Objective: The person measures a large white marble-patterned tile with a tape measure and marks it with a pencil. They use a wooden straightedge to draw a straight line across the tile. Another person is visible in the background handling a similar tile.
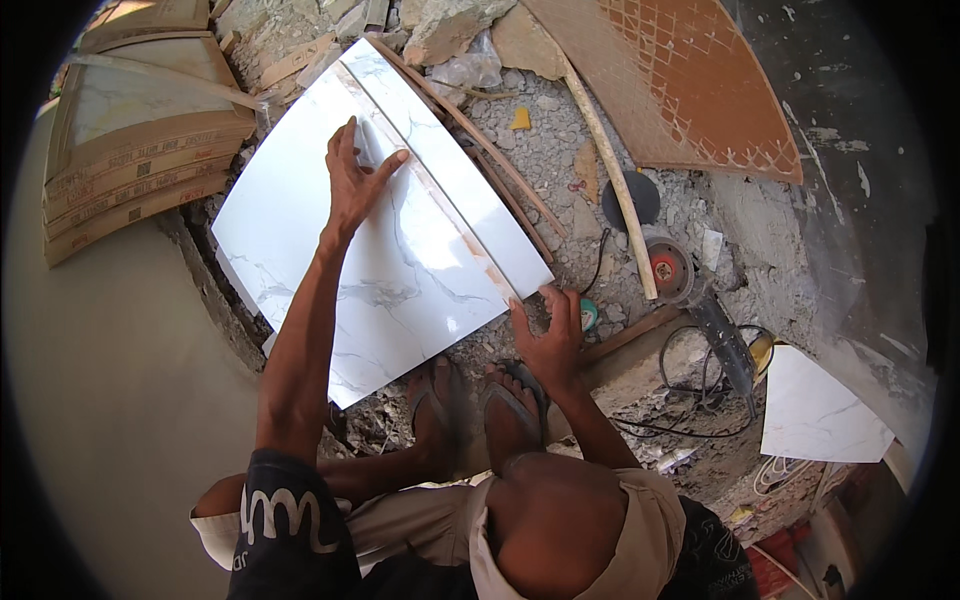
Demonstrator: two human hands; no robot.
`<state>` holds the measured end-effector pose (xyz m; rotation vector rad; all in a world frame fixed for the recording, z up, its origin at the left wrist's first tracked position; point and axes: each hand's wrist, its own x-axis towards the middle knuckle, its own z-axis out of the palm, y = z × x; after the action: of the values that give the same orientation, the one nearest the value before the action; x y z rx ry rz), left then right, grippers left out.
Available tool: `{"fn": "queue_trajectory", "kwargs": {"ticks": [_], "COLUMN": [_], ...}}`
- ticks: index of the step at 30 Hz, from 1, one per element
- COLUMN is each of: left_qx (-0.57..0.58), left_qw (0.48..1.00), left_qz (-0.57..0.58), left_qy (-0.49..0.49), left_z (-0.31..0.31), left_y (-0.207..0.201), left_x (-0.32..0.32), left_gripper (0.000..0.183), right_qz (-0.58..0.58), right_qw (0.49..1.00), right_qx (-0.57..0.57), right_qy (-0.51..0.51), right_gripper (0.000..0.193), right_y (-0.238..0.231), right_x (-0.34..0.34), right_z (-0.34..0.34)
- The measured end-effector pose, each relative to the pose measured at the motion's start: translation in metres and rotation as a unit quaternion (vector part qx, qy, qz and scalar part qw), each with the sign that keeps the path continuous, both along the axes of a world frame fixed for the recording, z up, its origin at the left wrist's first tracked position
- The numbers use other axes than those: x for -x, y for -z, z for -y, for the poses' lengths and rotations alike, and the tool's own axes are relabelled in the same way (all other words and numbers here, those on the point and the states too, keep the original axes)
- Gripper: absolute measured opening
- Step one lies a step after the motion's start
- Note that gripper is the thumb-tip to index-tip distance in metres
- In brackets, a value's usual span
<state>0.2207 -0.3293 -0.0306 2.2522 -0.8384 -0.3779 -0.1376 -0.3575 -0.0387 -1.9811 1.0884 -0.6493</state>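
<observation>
A large white grey-veined tile [420, 240] lies on the rubble before me. A long narrow strip [445, 205] runs diagonally over it, close to its right side. My left hand [358, 178] rests on the tile with fingers spread, the thumb reaching to the strip. At the strip's near end is my right hand [550, 335]. Its thumb touches near that end, and the bent index finger sits apart from it at the tile's near right corner. No tool shows in either hand.
An angle grinder [705, 310] with its cord lies to the right, beside a dark disc [632, 198] and a wooden stick [610, 165]. Boxed tiles [140, 150] are stacked far left. A brown tile [700, 90] leans far right; a smaller white tile [820, 410] lies near right.
</observation>
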Motion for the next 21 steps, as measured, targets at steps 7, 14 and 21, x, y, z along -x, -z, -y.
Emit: {"fn": "queue_trajectory", "kwargs": {"ticks": [7, 14, 21], "left_qx": [-0.078, -0.093, -0.052], "left_qw": [0.984, 0.984, 0.990], "left_qz": [0.077, 0.073, 0.036], "left_qy": [0.142, 0.133, 0.126], "left_z": [-0.005, -0.003, 0.000], "left_y": [0.012, 0.015, 0.013], "left_x": [0.002, 0.003, 0.004], "left_gripper": [0.143, 0.144, 0.144], "right_qz": [0.047, 0.071, 0.082], "right_qw": [0.981, 0.959, 0.934], "right_qx": [-0.186, -0.250, -0.306], "right_qy": [0.040, 0.114, 0.166], "right_gripper": [0.026, 0.021, 0.021], "right_y": [0.015, 0.036, 0.039], "right_x": [0.011, 0.005, 0.001], "right_z": [-0.021, -0.027, -0.031]}}
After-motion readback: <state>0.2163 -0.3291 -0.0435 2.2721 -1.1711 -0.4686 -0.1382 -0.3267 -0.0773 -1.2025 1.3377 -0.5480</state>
